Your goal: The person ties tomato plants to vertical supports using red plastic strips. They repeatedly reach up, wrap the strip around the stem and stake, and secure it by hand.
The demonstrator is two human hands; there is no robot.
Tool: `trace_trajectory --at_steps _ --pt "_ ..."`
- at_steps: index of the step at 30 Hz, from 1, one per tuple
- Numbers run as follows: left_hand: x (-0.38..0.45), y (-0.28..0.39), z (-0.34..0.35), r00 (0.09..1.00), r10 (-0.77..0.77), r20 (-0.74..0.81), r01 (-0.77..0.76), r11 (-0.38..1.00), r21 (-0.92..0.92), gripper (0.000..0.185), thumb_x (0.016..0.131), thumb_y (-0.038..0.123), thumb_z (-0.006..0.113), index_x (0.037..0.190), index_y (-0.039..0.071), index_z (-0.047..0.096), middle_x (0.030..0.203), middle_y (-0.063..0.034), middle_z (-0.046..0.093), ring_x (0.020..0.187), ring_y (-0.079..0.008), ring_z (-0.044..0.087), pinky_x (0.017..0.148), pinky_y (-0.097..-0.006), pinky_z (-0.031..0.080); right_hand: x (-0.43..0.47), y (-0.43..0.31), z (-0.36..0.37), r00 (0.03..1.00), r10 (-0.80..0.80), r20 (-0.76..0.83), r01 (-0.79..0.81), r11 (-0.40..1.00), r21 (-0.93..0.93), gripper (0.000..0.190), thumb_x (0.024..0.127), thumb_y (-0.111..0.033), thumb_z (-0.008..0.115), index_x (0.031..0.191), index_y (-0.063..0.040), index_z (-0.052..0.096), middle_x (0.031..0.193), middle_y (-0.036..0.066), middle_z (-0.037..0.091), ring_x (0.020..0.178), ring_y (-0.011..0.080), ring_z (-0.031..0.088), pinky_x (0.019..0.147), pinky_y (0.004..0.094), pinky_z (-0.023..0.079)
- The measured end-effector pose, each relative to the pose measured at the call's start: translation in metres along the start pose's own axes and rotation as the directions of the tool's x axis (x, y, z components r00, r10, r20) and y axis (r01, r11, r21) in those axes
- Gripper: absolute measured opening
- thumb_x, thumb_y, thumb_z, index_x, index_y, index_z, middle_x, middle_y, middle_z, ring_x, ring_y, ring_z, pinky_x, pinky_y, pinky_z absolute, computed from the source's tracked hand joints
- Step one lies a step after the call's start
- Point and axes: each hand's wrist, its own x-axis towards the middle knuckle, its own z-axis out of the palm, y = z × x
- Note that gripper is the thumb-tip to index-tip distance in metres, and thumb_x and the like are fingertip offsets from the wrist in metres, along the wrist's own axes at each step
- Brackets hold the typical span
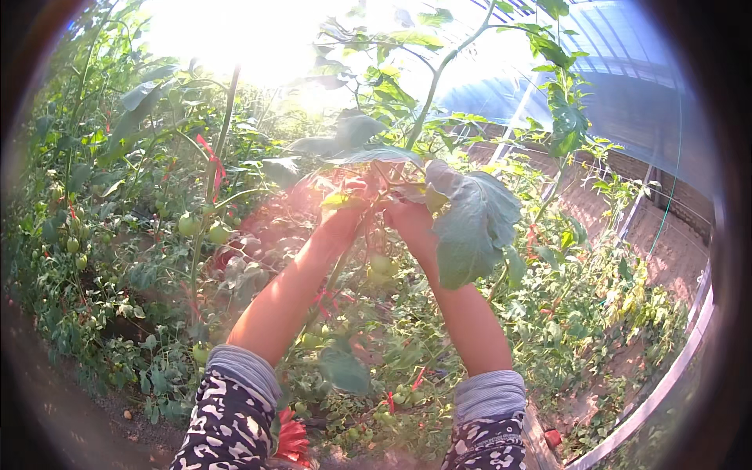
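Note:
Both arms reach forward to the stem of a tomato plant (424,114). My left hand (348,205) is at the stem on its left side, with the fingers partly hidden by leaves and glare. Close beside it on the right, my right hand (409,220) is also at the stem, its fingers largely covered by foliage. A large tomato leaf (479,226) hangs over the right wrist. Pale green tomatoes (382,267) hang just below and between the hands. Whether anything lies between the fingers cannot be made out.
Left, a tomato stem (212,170) carries a red tie (216,164) and green tomatoes (188,224). A bundle of red strips (291,437) is beside the left sleeve. Dense plants surround the arms. Greenhouse film (634,117) and an earthen wall (675,258) stand right, with a curved pale rail (664,393).

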Motion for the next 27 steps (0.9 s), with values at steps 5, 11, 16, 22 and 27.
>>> trace_trajectory --at_steps 5,11,16,22,27 --pt "-0.006 0.0 0.004 0.995 0.01 0.101 -0.007 1.0 -0.03 0.024 0.084 0.001 0.058 0.108 0.004 0.059 0.101 -0.0029 0.058 0.09 -0.011 0.056 0.076 -0.026 0.047 -0.004 -0.01 0.001 0.921 0.352 -0.166 -0.389 0.831 -0.397 0.042 0.085 -0.04 0.054 0.116 -0.012 0.06 0.094 0.022 0.065 0.092 0.0373 0.062 0.081 0.0435 0.046" --pt "-0.004 -0.001 0.017 0.992 0.05 0.118 -0.063 0.992 0.108 0.012 0.084 0.007 0.064 0.095 0.006 0.066 0.102 -0.0016 0.06 0.087 -0.0112 0.057 0.074 -0.0255 0.046 -0.014 -0.019 -0.021 0.941 0.338 0.022 -0.303 0.869 -0.391 0.053 0.081 -0.048 0.054 0.11 -0.004 0.063 0.096 0.016 0.066 0.092 0.0272 0.063 0.083 0.0363 0.045" --pt "-0.012 0.003 0.022 0.992 -0.073 0.102 0.063 0.993 0.095 0.018 0.085 0.013 0.067 0.1 0.003 0.064 0.096 -0.0038 0.064 0.086 -0.0121 0.06 0.074 -0.027 0.048 -0.017 -0.019 -0.016 0.887 0.453 -0.083 -0.457 0.844 -0.281 0.052 0.08 -0.051 0.057 0.103 -0.005 0.066 0.088 0.01 0.068 0.085 0.0232 0.063 0.081 0.0358 0.046" --pt "-0.011 0.003 0.009 0.988 0.025 0.154 -0.036 0.997 0.069 0.018 0.085 0.006 0.064 0.102 0.001 0.061 0.095 -0.0058 0.065 0.086 -0.0136 0.062 0.077 -0.0266 0.053 -0.017 -0.015 -0.012 0.917 0.379 -0.124 -0.39 0.788 -0.477 0.025 0.084 -0.024 0.059 0.1 -0.006 0.066 0.078 0.01 0.065 0.071 0.019 0.061 0.066 0.0345 0.047" --pt "-0.024 0.005 0.012 0.974 0.08 0.21 -0.095 0.994 0.062 0.019 0.084 0.007 0.065 0.102 0.003 0.064 0.086 -0.0021 0.065 0.077 -0.0084 0.059 0.071 -0.0249 0.048 -0.016 0.001 -0.015 0.896 0.422 -0.142 -0.445 0.861 -0.245 0.022 0.081 -0.014 0.062 0.101 -0.006 0.067 0.079 0.005 0.066 0.068 0.0147 0.059 0.063 0.031 0.047"
